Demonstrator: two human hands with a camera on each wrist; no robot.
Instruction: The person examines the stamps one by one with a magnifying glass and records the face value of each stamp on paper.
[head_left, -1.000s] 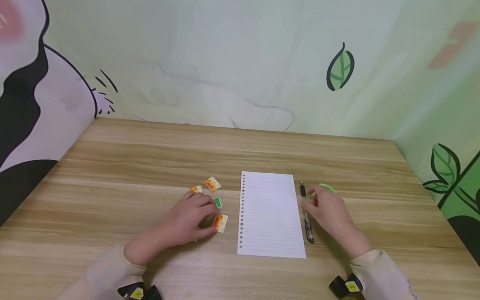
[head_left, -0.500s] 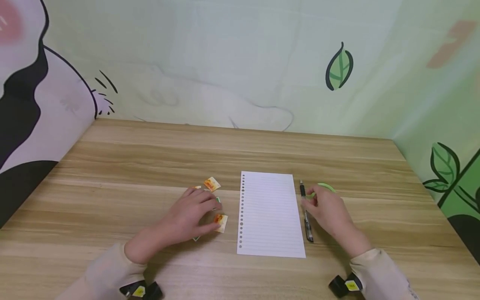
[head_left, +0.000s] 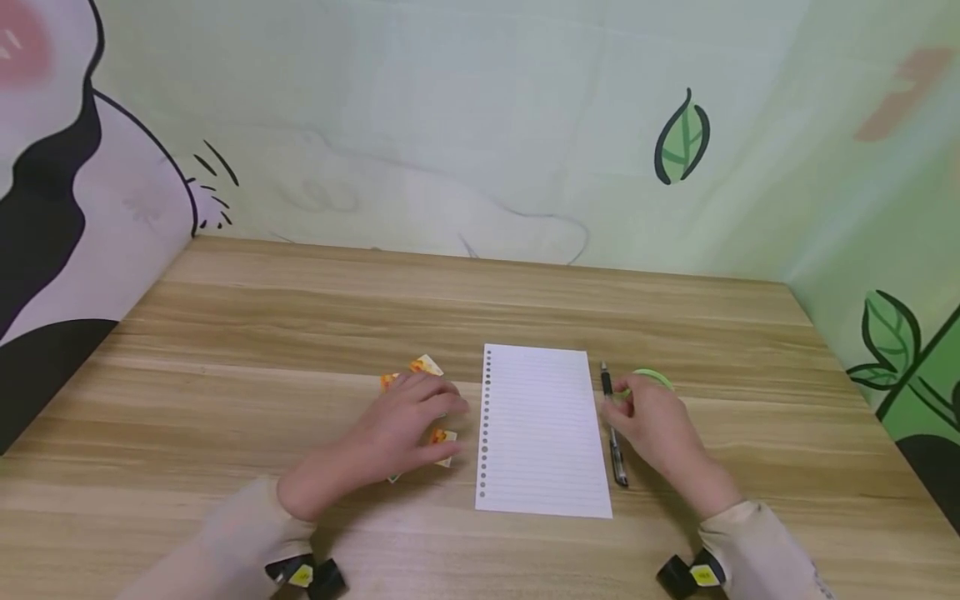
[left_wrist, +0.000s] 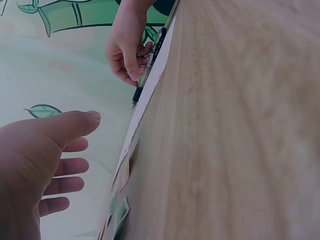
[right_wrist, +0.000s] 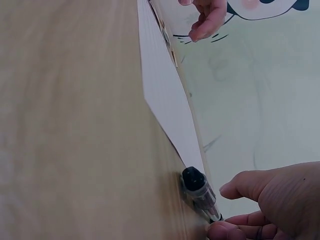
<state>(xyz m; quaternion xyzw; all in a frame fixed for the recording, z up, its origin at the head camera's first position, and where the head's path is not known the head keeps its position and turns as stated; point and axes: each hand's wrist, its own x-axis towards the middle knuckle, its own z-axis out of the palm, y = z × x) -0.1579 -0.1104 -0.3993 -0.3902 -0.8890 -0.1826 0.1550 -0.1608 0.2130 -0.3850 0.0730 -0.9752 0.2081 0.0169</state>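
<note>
Small printed cards (head_left: pixel 429 364) lie on the counter (head_left: pixel 285 308), left of the lined paper (head_left: pixel 543 429), partly hidden below the left hand (head_left: pixel 393 425). That hand hovers, fingers loosely extended, grasping nothing. Right hand (head_left: pixel 660 425) is loosely bent just beside the pen (head_left: pixel 617 462); I see no grip. Judgement: cards light, thin, easily creased; pinch at a corner or lifted edge. Pen rigid, smooth, may roll; take mid-barrel. Paper's punched left edge is near the cards, its right edge beside the pen. Most room: far side, toward the wall (head_left: pixel 450 125).
</note>
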